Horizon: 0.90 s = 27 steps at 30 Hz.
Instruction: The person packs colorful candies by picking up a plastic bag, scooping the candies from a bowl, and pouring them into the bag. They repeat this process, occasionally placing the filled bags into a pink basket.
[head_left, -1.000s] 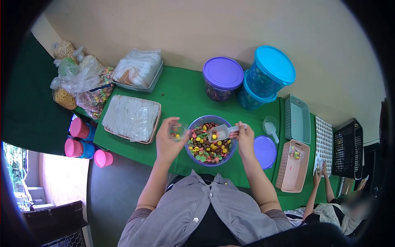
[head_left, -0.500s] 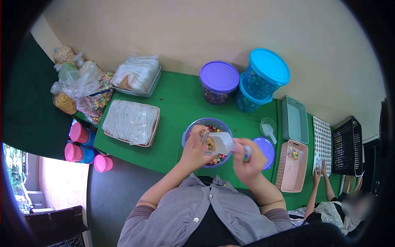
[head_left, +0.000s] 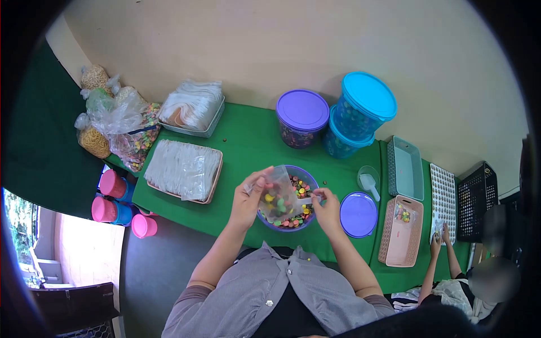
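Note:
My left hand (head_left: pixel 247 198) pinches the top of a transparent plastic bag (head_left: pixel 280 191), which hangs over the purple tub with small coloured sweets inside. The open purple tub (head_left: pixel 309 176) sits in front of me, holding many more brown, pink, yellow and green sweets (head_left: pixel 293 223). At its right side, my right hand (head_left: pixel 327 211) has its fingers closed on the white scoop (head_left: pixel 306 200). The scoop is low over the sweets, and the bag partly hides it. A purple lid (head_left: pixel 358 215) lies just right of that hand.
Behind stand a lidded purple tub (head_left: pixel 302 118) and two stacked blue tubs (head_left: pixel 366 107). To the left are baskets of plastic bags (head_left: pixel 183 169). On the right, a pink basket (head_left: pixel 399 248) holds a filled bag. Another person's hands (head_left: pixel 439 235) work beyond it.
The scoop has come away from the bag's mouth and down toward the tub. The bag now hangs upright from my left hand, which has shifted left.

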Each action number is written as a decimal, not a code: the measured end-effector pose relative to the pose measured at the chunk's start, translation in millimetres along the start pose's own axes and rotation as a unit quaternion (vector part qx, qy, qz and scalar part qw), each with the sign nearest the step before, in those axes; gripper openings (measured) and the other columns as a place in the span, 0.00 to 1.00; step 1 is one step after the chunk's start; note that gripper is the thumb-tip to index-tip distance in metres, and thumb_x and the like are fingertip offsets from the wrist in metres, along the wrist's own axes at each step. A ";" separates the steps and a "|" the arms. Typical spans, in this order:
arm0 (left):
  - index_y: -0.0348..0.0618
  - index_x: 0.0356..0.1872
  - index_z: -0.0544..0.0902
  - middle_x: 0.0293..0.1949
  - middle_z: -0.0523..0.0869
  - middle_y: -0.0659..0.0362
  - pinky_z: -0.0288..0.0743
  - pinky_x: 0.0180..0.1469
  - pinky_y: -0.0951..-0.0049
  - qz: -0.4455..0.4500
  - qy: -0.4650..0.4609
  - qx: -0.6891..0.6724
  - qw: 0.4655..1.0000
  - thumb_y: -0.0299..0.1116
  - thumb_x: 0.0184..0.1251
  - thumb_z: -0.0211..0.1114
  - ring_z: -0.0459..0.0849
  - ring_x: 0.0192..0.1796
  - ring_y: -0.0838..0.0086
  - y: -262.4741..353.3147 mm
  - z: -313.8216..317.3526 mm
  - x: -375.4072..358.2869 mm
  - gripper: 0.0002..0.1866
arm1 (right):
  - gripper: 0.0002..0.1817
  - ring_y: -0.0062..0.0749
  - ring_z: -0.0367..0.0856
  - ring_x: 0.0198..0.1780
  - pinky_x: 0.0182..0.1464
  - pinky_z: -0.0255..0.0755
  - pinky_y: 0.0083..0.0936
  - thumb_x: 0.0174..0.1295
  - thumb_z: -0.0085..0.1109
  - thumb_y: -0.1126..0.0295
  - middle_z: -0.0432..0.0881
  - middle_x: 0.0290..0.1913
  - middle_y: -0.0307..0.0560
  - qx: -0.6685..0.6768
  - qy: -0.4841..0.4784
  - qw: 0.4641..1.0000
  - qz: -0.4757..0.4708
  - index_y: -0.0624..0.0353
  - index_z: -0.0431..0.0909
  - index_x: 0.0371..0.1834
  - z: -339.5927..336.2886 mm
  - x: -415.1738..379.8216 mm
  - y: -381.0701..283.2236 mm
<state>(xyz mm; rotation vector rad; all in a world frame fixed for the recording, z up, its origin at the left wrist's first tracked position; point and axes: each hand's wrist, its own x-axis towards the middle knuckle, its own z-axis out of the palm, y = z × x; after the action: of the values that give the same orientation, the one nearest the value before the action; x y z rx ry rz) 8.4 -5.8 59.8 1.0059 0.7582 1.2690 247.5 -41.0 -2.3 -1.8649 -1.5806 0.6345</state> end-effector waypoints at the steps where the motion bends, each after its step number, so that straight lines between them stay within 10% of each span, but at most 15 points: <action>1: 0.35 0.59 0.76 0.47 0.85 0.54 0.80 0.51 0.70 0.007 -0.011 0.069 0.998 0.41 0.73 0.59 0.84 0.46 0.73 0.5 1.8 -2.6 0.22 | 0.14 0.31 0.80 0.46 0.50 0.75 0.32 0.67 0.59 0.65 0.81 0.49 0.46 0.001 0.002 1.000 0.002 0.63 0.77 0.49 -8.0 -2.6 -11.0; 4: 0.36 0.56 0.78 0.47 0.83 0.57 0.75 0.55 0.74 0.018 -0.034 0.101 0.994 0.40 0.74 0.59 0.82 0.48 0.78 4.7 18.5 -10.1 0.18 | 0.17 0.31 0.76 0.48 0.50 0.71 0.38 0.65 0.61 0.62 0.81 0.47 0.41 -0.133 0.219 0.955 -0.146 0.62 0.77 0.51 -28.2 -6.1 -44.8; 6: 0.36 0.54 0.77 0.46 0.83 0.58 0.75 0.55 0.74 0.016 -0.040 0.073 0.996 0.40 0.74 0.60 0.82 0.47 0.78 3.0 37.9 -11.5 0.18 | 0.19 0.27 0.75 0.46 0.47 0.72 0.30 0.66 0.61 0.60 0.80 0.47 0.42 0.383 0.004 0.918 -0.105 0.60 0.76 0.54 -37.1 -12.5 -61.1; 7: 0.36 0.53 0.76 0.45 0.82 0.58 0.75 0.55 0.73 0.016 -0.042 0.045 0.998 0.40 0.73 0.61 0.82 0.47 0.78 0.4 48.1 -11.8 0.18 | 0.15 0.24 0.76 0.46 0.45 0.72 0.22 0.67 0.61 0.63 0.79 0.45 0.42 0.405 -0.025 0.909 -0.095 0.61 0.79 0.51 -43.1 -22.5 -71.9; 27: 0.36 0.38 0.83 0.34 0.86 0.61 0.76 0.43 0.79 -0.030 -0.184 0.022 0.982 0.28 0.69 0.65 0.82 0.38 0.81 -47.0 165.6 -26.5 0.05 | 0.05 0.24 0.77 0.39 0.43 0.70 0.21 0.60 0.68 0.73 0.80 0.35 0.40 0.425 0.191 0.884 -0.030 0.61 0.87 0.36 -116.5 -74.5 -20.9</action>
<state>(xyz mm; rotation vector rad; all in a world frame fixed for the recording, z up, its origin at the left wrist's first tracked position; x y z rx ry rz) 171.8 -62.4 80.5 1.2020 0.5264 0.9789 301.4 -128.7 92.5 -1.1659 -0.8705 0.7200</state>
